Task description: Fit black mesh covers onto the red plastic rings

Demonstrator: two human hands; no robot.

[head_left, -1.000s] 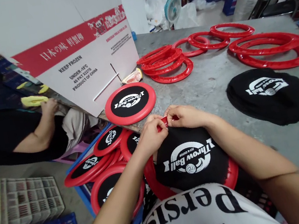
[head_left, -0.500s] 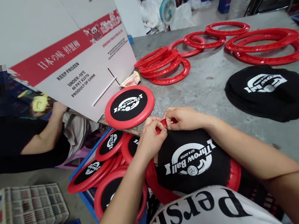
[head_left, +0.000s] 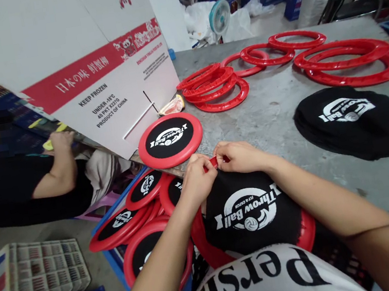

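Black "Throw Ball" cloth (head_left: 249, 210)

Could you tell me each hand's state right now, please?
Left hand: closed, pinching the black fabric cover onto the red ring.
Right hand: closed, pinching the same cover.

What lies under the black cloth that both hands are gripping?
A red ring: its rim shows beside the black cloth and between the left hand and right hand. Its centre is covered.
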